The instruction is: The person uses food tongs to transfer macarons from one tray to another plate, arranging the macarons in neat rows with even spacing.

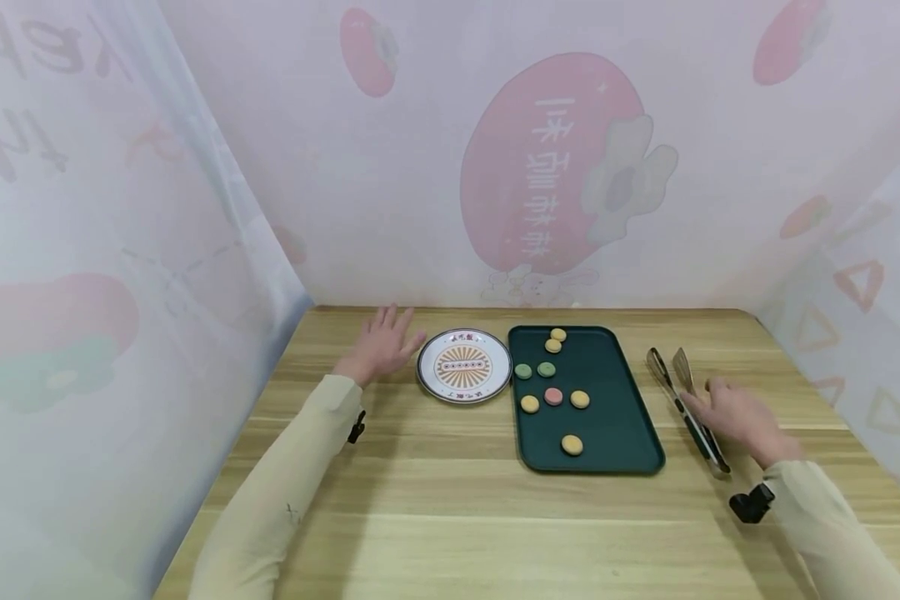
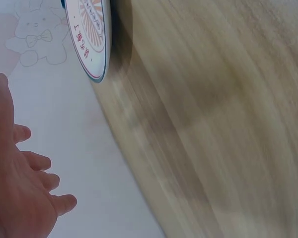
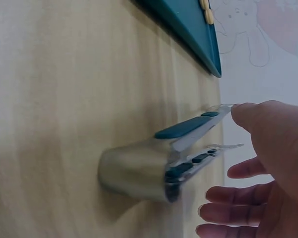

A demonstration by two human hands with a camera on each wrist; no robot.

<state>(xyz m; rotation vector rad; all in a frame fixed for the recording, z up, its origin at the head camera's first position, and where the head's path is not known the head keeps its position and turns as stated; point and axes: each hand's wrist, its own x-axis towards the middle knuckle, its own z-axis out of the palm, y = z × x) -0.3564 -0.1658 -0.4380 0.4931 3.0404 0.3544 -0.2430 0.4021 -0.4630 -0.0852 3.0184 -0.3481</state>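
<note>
nearest, cream sleeves (image 1: 292,483) come in from the left and right, each with a small black wrist camera (image 1: 752,504) by its cuff, over a wood-grain tabletop (image 1: 450,533).

on the right lie metal serving tongs (image 1: 694,429) with dark green grip inserts, their bent end near, their two arms parted toward the far side. the right hand (image 1: 738,421) is at their right side, its thumb overlapping them in view; its fingers are loose and wrapped round nothing, so it grasps nothing, and whether the thumb touches the metal i cannot tell.

left of the tongs, well apart from the left hand, sits a dark green rectangular tray (image 1: 611,367). on its near part is a lone yellow macaron (image 1: 572,445). beyond it, a pink macaron (image 1: 553,397) lies between two more yellow ones, then two green macarons (image 1: 546,369) side by side near the left edge, and at the far end a close pair of yellow macarons (image 1: 552,345).

just left of the tray is a round white plate (image 1: 463,367) with an orange sunburst print and a dark rim; whether the two touch is unclear. left of the plate the left hand (image 1: 378,343) is released, fingers spread, holding nothing.

farthest, a pale backdrop (image 1: 412,192) carries pink fruit prints and lettering.
</note>
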